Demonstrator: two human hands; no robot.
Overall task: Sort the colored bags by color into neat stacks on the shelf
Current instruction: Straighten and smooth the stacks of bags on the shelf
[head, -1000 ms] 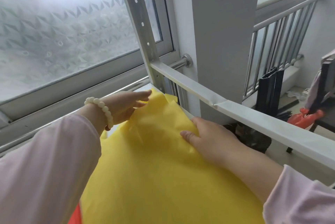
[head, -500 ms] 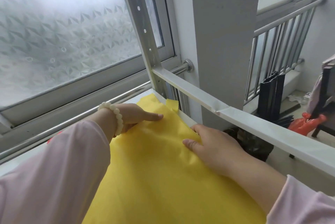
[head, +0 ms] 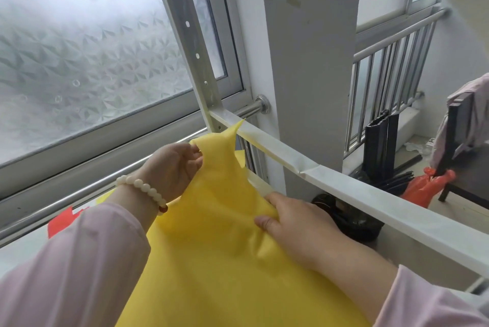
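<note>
A large yellow bag (head: 219, 260) lies spread over the shelf (head: 18, 244) in front of me. My left hand (head: 174, 168), with a bead bracelet at the wrist, is closed on the bag's far corner and holds it lifted toward the shelf's upright post. My right hand (head: 293, 223) rests palm down on the bag's right edge, fingers pinching a fold of the yellow material. A red bag (head: 62, 220) peeks out at the left, mostly hidden by my left sleeve.
A white shelf rail (head: 344, 191) runs diagonally at the right, joined to a perforated metal upright (head: 190, 43). Behind are a frosted window and a white pillar (head: 309, 62). Beyond the rail lie a black bag, an orange plastic bag (head: 428, 186) and a dark chair.
My left hand went from lying flat on the yellow bag to gripping its far corner and raising it. My right hand stayed on the right edge and now pinches the material.
</note>
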